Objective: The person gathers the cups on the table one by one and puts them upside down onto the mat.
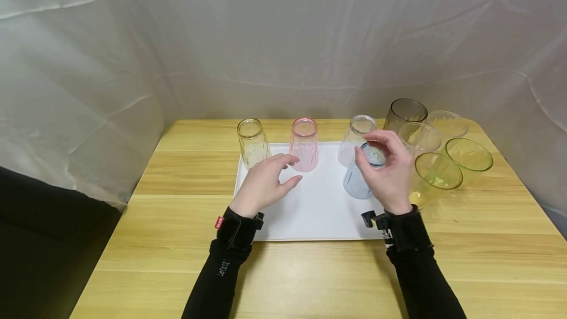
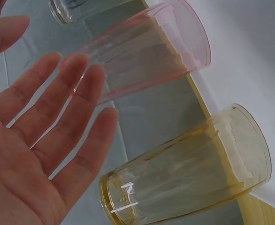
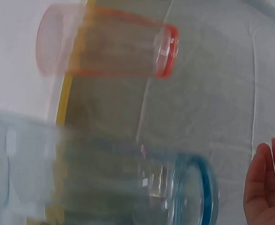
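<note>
Upturned blue glass [image 1: 357, 183] — base just beside the fingers [image 3: 257, 183] of the right hand [image 1: 393, 174]

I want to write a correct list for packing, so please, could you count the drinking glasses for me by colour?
Yellow glasses: 2
Pink glass: 1
Blue glass: 1
Clear or nearly clear glasses: 3
Dark grey glass: 1
Green glass: 1
Total: 9 glasses
</note>
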{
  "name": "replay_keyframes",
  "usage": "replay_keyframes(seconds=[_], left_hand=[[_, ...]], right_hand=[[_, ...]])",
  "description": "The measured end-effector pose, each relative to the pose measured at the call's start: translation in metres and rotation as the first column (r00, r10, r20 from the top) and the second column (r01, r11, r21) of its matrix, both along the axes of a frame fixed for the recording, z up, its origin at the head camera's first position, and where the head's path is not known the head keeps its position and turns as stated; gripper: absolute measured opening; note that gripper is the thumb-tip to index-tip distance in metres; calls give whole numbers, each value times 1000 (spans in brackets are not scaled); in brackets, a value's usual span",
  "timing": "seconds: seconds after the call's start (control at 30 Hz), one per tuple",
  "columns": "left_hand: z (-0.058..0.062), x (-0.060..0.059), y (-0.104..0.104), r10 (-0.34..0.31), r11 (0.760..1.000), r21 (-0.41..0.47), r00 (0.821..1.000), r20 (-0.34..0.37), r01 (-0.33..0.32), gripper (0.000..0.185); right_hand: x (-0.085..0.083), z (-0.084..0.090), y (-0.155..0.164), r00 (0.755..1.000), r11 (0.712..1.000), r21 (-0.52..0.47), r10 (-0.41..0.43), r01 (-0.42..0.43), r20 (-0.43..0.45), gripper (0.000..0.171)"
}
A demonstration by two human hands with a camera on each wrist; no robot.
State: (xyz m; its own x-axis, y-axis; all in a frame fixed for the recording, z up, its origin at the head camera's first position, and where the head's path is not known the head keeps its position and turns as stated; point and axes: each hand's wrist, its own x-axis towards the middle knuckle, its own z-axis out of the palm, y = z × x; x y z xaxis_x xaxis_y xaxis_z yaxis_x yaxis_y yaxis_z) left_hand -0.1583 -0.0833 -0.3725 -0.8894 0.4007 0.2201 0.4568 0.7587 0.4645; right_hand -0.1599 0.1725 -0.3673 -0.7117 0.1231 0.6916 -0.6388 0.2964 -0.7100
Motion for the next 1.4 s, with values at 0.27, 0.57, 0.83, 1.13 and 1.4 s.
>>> replay_keyframes(seconds=[0.27, 0.57, 0.83, 1.13, 1.4], left_hand=[[-2, 0, 12, -3, 998, 62, 997, -82, 8, 28], [-8, 5, 31, -11, 988, 148, 987, -163, 35, 27], [-9, 12, 49, -1, 979, 197, 975, -222, 46, 28], [-9, 18, 74, -77, 973, 193, 962, -260, 130, 30], [-9, 20, 87, -119, 972, 171, 964, -239, 162, 29]], right_hand=[[0, -4, -8, 991, 990, -82, 119, -114, 57, 26], [10, -6, -13, 981, 959, -240, 176, -152, 80, 29], [26, -6, -1, 989, 894, -425, 117, -144, -89, 37], [44, -10, 31, 966, 783, -620, -187, 38, -177, 50], [52, -17, 56, 922, 669, -700, -386, 249, -41, 64]])
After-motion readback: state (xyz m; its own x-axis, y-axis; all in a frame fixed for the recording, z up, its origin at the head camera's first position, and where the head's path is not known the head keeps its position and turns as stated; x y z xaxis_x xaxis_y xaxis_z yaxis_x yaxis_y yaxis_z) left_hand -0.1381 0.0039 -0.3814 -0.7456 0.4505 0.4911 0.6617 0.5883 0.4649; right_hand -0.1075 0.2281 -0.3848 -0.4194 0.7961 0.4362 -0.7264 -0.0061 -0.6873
